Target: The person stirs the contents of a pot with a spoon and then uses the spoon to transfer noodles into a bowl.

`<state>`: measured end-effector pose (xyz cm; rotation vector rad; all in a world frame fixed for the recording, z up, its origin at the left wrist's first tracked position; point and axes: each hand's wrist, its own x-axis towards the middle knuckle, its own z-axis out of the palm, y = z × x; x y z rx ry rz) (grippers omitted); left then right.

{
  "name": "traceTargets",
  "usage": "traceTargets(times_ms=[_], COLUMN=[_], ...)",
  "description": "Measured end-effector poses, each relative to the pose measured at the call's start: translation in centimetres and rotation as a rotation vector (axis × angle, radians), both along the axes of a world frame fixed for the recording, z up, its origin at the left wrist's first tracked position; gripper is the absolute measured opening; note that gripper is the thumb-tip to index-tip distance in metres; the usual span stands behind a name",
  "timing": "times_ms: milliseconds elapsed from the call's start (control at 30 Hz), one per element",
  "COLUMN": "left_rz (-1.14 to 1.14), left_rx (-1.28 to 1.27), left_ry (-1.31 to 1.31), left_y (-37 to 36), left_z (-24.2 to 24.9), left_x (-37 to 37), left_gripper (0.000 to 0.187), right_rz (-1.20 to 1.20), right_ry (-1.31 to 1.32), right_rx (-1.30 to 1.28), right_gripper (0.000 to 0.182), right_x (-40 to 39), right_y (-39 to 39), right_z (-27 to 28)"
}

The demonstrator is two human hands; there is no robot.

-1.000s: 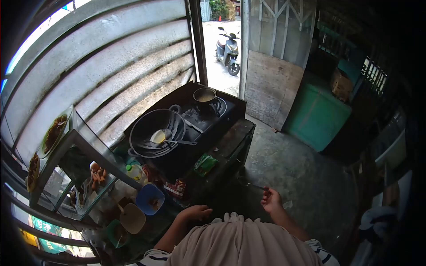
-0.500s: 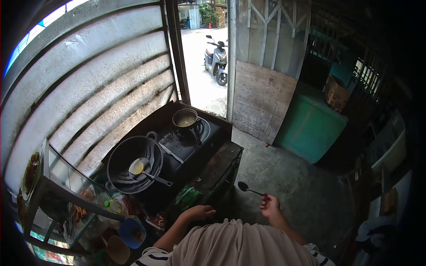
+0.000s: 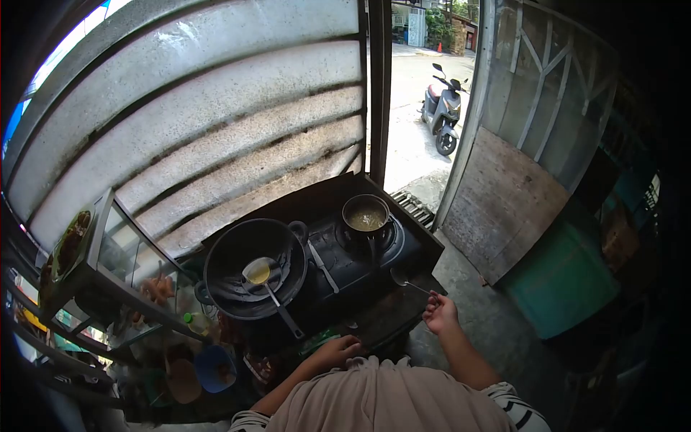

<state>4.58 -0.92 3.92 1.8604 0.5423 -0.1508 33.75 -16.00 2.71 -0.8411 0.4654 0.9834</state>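
My right hand [image 3: 440, 314] is closed around the thin handle of a spoon [image 3: 401, 277], whose bowl reaches over the front right edge of the black stove [image 3: 342, 248]. Beyond it, a small saucepan [image 3: 367, 232] of cloudy, pale liquid sits on the right burner. My left hand [image 3: 341, 353] is low by the counter's front, fingers loosely stretched and holding nothing visible, beside a green packet [image 3: 317, 343]. On the left burner stands a dark wok [image 3: 223, 291]. A ladle [image 3: 290, 321] rests in it with yellowish liquid in its bowl. A knife-like flat utensil [image 3: 323, 266] lies between the two pots.
A glass-sided case [image 3: 140, 288] containing food stands left. Below it are a bottle with a green cap [image 3: 196, 323], a blue bowl [image 3: 214, 369] and a brownish container [image 3: 183, 381]. A corrugated wall [image 3: 237, 93] rises behind the stove. Right are a doorway, a wooden-panelled door [image 3: 504, 209] and a green box-like unit [image 3: 565, 281].
The view has turned left, so the stove and doorway appear farther right. My right hand has brought the spoon from over the floor to the stove's edge. My left hand stays low.
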Motion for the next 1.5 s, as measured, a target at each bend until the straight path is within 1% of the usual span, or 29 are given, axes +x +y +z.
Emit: traceTargets(times_ms=[33,100,133,167,200,267,300,367,433,467,500,533,567,600,633,667,700,767,800,833,933,967,1033,1067,1200,1300,1367,1433,1500], left_rz=[0.073,0.122,0.167,0.211,0.250,0.460,0.491,0.619,0.659,0.675,0.691,0.727,0.745,0.772,0.796,0.823,0.832,0.856,0.867,0.891,0.963,0.996,1.042,1.076,1.090,1.088,1.077,1.080,1.043], left_rx=[-0.017,0.013,-0.058,-0.133,-0.132,-0.292,-0.285,-0.312,-0.292,-0.294,-0.297,-0.308,-0.315,-0.274,-0.230,-0.211,-0.212,-0.217,-0.221,-0.222,-0.194,-0.172,-0.175,-0.191,-0.177,-0.166,-0.155,-0.168,-0.129], left_ry=[0.036,0.017,0.031,0.044,0.037,0.067,0.062,0.018,-0.044,-0.092,-0.141,-0.144,-0.146,-0.123,-0.099,-0.097,-0.094,-0.166,-0.156,-0.140,-0.129,-0.124,-0.117,-0.098,-0.073,-0.043,-0.109,-0.077,-0.074], left_y=[0.1,0.5,0.6,0.5,0.3,-0.4,-0.8,-1.0,-0.2,-0.5,-1.1,-1.2,-1.3,-1.3,-1.3,-1.6,-1.8,-2.2,-2.6,-2.8,-3.1,-3.2,-3.4,-3.5,-3.7,-3.4,-2.8,-2.5,-2.4], left_z=[-1.3,-3.7,-4.7,-4.8,-4.9,-3.5,-2.8,-1.6,-2.0,-2.6,-3.3,-2.8,-2.7,-2.5,-2.3,-1.6,-2.1,-3.4,-3.7,-3.5,-3.9,-4.2,-4.2,-4.0,-2.7,-3.0,-2.6,-1.8,-1.4], left_x=[-0.5,-1.3,-1.6,-1.4,-1.0,-0.2,0.4,2.4,4.3,5.0,5.6,6.6,7.4,8.2,8.9,9.6,10.0,10.4,10.2,10.1,9.6,9.4,9.1,9.1,9.2,9.9,10.7,11.4,11.8], left_gripper=[0.036,0.036,0.038,0.041,0.041,0.040,0.040,0.038,0.037,0.036,0.034,0.032,0.032,0.032,0.031,0.030,0.030,0.030,0.030,0.030,0.029,0.028,0.027,0.027,0.026,0.026,0.026,0.027,0.028], right_rz=[0.012,0.075,0.087,0.099,0.141,0.194,0.208,0.258,0.366,0.393,0.436,0.477,0.496,0.526,0.548,0.557,0.566,0.553,0.543,0.555,0.723,0.719,0.684,0.731,0.736,0.843,0.900,0.881,0.770], right_ry=[-0.013,-0.016,-0.033,-0.049,-0.071,-0.109,-0.146,-0.321,-0.596,-0.590,-0.677,-0.767,-0.768,-0.991,-1.214,-1.393,-1.390,-2.021,-2.158,-2.154,-2.242,-2.251,-2.204,-2.159,-2.134,-2.064,-1.890,-1.894,-1.956], right_rx=[0.007,0.034,0.040,0.043,0.053,0.056,0.056,0.057,0.076,0.077,0.033,-0.011,-0.013,0.014,0.046,-0.018,-0.013,-0.080,-0.059,-0.048,-0.068,-0.050,-0.060,-0.051,-0.008,0.004,0.044,0.047,0.029], right_gripper=[0.020,0.020,0.020,0.020,0.020,0.020,0.020,0.024,0.026,0.026,0.027,0.027,0.027,0.028,0.029,0.027,0.027,0.023,0.021,0.021,0.018,0.018,0.020,0.024,0.025,0.026,0.028,0.029,0.028], right_x=[1.3,4.2,5.5,6.8,8.2,11.3,12.6,14.9,16.3,16.8,17.4,17.9,18.8,19.5,19.6,19.7,20.0,19.9,19.7,19.7,19.9,20.0,20.0,20.0,19.2,19.0,19.1,19.6,20.3], right_y=[1.3,4.2,5.9,7.3,8.8,12.3,14.1,17.6,20.5,21.7,23.1,24.2,25.5,27.0,27.8,28.0,28.1,28.0,27.5,27.2,27.5,27.8,28.5,28.7,28.7,28.6,28.7,28.9,29.0], right_z=[0.2,0.4,0.8,1.2,1.3,1.8,2.1,2.7,3.0,2.9,3.0,2.7,1.2,-0.2,0.1,0.3,0.5,2.0,3.1,3.2,4.0,3.7,3.0,2.9,2.5,1.9,2.1,2.8,3.7])
